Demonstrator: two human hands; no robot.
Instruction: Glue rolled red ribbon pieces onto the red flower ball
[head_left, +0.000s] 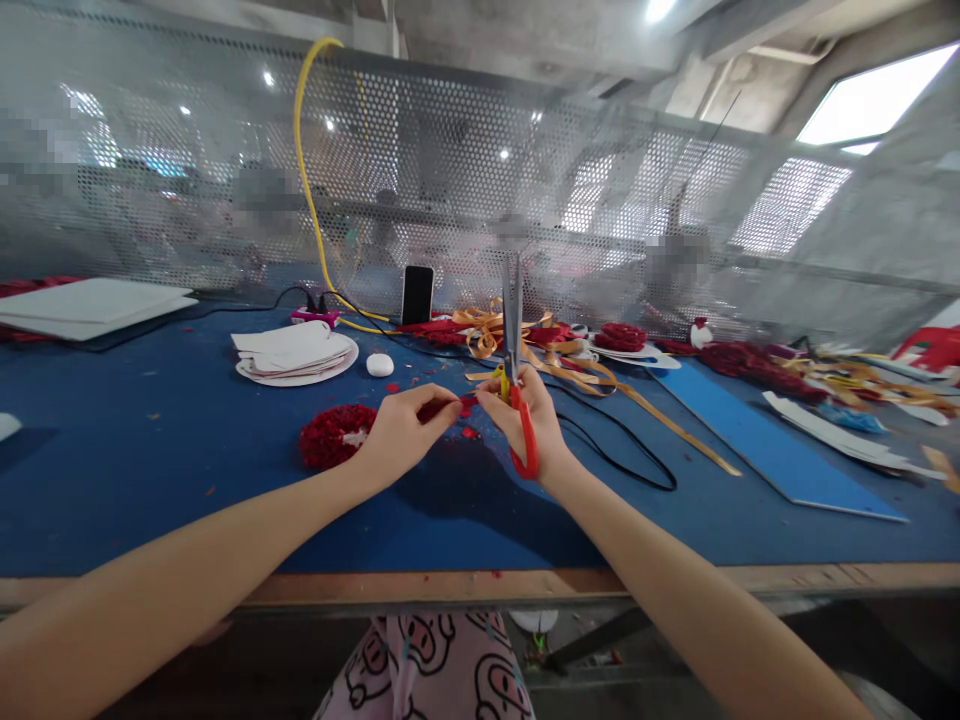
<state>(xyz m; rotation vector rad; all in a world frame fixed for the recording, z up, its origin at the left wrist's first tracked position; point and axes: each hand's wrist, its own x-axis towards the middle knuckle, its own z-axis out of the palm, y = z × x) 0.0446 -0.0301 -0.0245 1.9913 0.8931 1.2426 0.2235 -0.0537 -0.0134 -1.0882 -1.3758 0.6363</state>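
Observation:
My right hand (pixel 529 420) is closed round red-handled scissors (pixel 513 330), blades pointing straight up, while its fingertips also pinch a small red piece (pixel 468 400). My left hand (pixel 409 430) is closed in a pinch on the other end of that same red piece, fingertips almost meeting the right hand's. Both hands hover just above the blue table top (pixel 150 450). A round red fluffy pom-pom flower (pixel 335 435) lies on the table directly left of my left hand.
A stack of white round cards (pixel 294 354) and a white oval object (pixel 379 365) lie behind. A phone (pixel 417 294) leans on the mesh screen. Gold ribbons (pixel 570 365), a black cable (pixel 622 455), more red flowers (pixel 619 337) and a blue sheet (pixel 765 445) lie right.

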